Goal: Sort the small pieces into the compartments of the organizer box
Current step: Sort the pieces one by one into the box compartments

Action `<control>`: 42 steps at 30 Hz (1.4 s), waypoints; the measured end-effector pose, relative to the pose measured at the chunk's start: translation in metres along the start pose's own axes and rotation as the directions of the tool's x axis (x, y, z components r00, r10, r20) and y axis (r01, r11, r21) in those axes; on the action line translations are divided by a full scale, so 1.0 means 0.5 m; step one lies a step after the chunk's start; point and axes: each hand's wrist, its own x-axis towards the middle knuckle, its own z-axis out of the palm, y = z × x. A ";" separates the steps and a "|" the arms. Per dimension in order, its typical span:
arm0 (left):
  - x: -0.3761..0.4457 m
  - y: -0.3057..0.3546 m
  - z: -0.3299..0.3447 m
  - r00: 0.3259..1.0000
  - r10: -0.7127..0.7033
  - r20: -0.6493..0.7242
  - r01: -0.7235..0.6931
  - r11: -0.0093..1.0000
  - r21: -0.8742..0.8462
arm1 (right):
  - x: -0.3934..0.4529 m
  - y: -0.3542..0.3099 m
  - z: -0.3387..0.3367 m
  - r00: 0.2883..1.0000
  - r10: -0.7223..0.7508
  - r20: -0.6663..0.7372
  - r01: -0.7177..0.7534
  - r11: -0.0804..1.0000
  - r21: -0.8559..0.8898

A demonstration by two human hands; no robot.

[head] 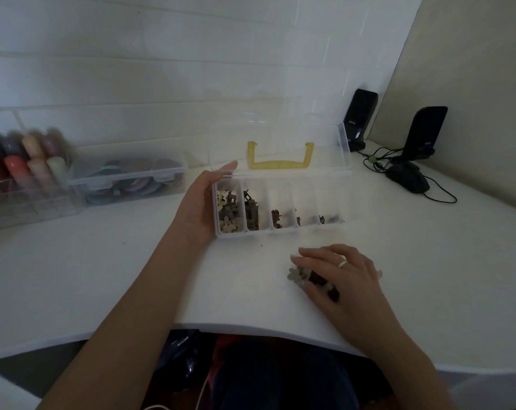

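Clear organizer box point(280, 229), small pieces point(228, 208) in compartments

A white, smooth-topped desk point(103, 276) with a curved front edge stands against a white wall of wide horizontal panels point(132, 69). A plain beige wall point(472, 69) adjoins at the right, forming a corner. Lighting is dim and even.
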 end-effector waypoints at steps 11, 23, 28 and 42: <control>0.011 -0.004 -0.011 1.000 -0.004 0.008 0.004 1.000 -0.019 | 0.005 0.002 -0.010 0.982 0.127 -0.139 -0.090 0.966 0.242; 0.000 0.001 -0.007 0.997 0.001 0.071 0.002 0.999 -0.051 | 0.229 -0.136 -0.008 0.977 -0.186 -0.102 0.197 0.975 0.107; 0.003 0.008 -0.008 0.998 -0.040 0.050 0.044 0.994 -0.095 | 0.276 -0.124 0.073 0.962 -0.271 -0.023 0.264 0.951 -0.162; 0.019 0.000 -0.009 0.999 -0.018 -0.038 0.017 1.000 -0.018 | 0.127 -0.002 -0.037 0.928 0.165 -0.334 -0.071 0.958 0.277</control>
